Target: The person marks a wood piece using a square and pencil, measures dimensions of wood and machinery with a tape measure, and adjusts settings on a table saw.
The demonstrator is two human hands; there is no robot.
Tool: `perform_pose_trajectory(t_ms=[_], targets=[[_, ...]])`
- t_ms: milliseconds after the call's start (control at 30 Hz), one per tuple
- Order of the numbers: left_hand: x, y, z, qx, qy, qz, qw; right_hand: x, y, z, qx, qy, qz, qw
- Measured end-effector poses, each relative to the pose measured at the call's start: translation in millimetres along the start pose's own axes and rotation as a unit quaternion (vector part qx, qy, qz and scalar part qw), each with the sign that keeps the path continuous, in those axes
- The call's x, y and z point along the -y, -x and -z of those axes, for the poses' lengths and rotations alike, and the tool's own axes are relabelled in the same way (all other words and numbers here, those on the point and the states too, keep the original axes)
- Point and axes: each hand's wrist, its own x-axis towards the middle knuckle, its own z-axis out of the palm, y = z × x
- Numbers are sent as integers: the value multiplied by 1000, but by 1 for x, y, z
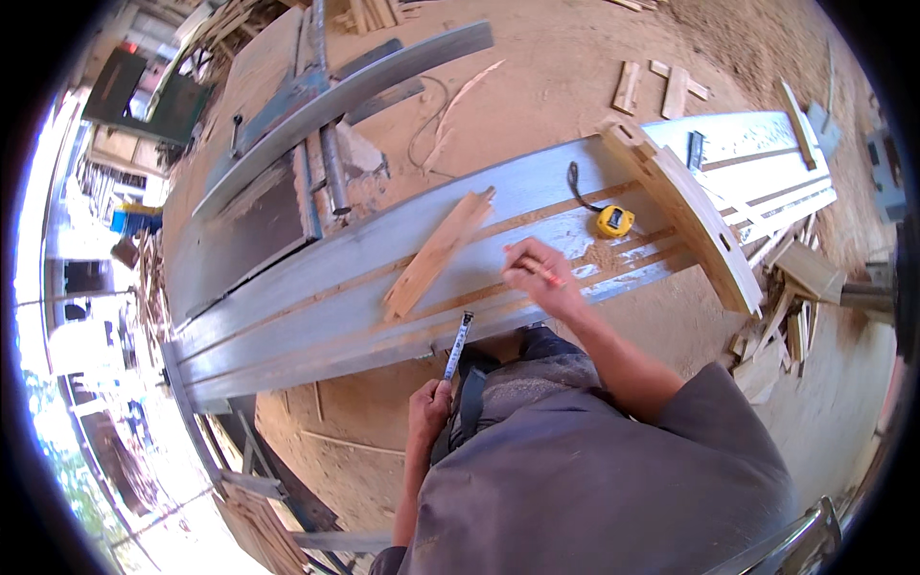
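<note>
My left hand (429, 410) is closed at the near edge of the long metal table. Out of it runs a pale measuring tape (459, 347), its dark hooked end at the table edge; any case is hidden in the hand. Above the table, my right hand (539, 276) grips a slim red pencil (544, 272); motion blurs it slightly. A short wooden board (439, 256) lies aslant to the left of that hand. To its right rests a yellow tape measure (614, 221) with a black strap. Farther right, a long wooden piece with cut slots (692, 213) lies across the table.
The grey table (287, 311) has long brown grooves. A small dark tool (696, 149) lies beyond the slotted piece. At the far left stands a machine with a long metal fence (355, 101). Wood offcuts (626, 87) lie on the dirt floor, with more scraps (795, 331) at right.
</note>
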Motion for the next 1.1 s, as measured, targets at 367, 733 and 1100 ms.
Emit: perform_pose_trajectory(t_ms=[367, 733, 1100], targets=[[24, -26, 13, -162, 130, -20, 978, -20, -65, 18, -39, 312, 235, 920], [-28, -96, 48, -181, 419, -16, 890, -35, -133, 18, 74, 344, 196, 916], [-52, -112, 56, -97, 444, -1, 891, 10, -13, 54, -102, -7, -70, 992]])
